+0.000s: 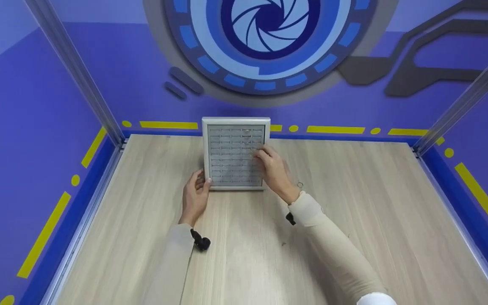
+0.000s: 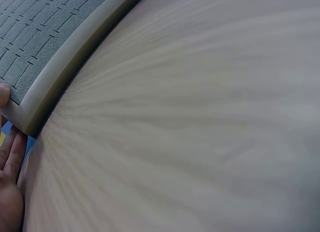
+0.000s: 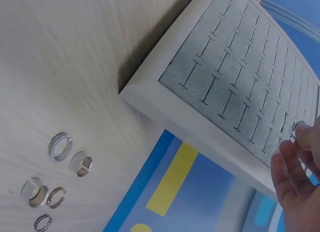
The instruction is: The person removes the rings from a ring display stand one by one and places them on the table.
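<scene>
A white-framed ring display tray (image 1: 205, 156) with a grey slotted pad stands tilted up near the back wall. At its lower left corner my left hand (image 1: 195, 197) grips the frame; in the left wrist view the thumb (image 2: 4, 95) lies on the front and other fingers (image 2: 14, 154) are behind. My right hand (image 1: 274, 169) is at the pad's right side, pinching a small silver ring (image 3: 297, 126) against a slot in the right wrist view. The fingers partly hide that ring. A few rings (image 1: 247, 137) sit in the upper slots of one column.
Several loose rings (image 3: 60, 146) lie on the wooden table beside the tray, to its right; one ring (image 1: 300, 185) shows by my right wrist. A tiny object (image 1: 283, 244) lies nearer the front. Blue patterned walls (image 1: 163, 114) and metal posts (image 1: 79, 72) border the table.
</scene>
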The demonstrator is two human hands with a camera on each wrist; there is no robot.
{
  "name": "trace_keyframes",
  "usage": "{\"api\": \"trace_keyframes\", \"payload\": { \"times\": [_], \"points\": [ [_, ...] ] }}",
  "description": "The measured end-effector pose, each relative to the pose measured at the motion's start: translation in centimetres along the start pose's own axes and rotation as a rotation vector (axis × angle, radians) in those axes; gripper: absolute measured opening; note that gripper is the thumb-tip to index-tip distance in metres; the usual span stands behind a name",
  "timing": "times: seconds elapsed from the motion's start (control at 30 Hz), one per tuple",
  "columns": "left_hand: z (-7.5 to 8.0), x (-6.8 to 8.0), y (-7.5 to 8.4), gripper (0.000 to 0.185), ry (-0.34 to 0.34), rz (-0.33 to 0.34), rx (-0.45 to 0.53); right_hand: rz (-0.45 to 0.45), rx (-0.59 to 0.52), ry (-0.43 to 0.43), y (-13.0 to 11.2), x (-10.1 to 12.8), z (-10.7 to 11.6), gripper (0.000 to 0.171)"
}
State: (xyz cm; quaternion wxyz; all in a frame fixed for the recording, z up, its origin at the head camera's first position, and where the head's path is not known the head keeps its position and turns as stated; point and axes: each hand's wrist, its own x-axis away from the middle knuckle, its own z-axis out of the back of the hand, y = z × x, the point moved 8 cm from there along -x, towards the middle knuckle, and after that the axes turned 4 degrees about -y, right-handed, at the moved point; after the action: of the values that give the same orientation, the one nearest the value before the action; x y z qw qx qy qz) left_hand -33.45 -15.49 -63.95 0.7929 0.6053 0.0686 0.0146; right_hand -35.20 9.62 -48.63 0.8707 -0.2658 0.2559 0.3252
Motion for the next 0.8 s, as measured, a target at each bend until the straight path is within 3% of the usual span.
{"api": "trace_keyframes", "payload": {
  "times": [0.37,0.8],
  "points": [
    [0.0,0.0,-0.1,0.043,-0.005,-0.003,0.005,-0.022,-0.032,-0.006,1.5,1.7,1.2,0.009],
    [0.0,0.1,-0.1,0.047,-0.013,0.010,0.009,0.047,-0.073,-0.014,2.9,4.5,2.4,0.010]
  ]
}}
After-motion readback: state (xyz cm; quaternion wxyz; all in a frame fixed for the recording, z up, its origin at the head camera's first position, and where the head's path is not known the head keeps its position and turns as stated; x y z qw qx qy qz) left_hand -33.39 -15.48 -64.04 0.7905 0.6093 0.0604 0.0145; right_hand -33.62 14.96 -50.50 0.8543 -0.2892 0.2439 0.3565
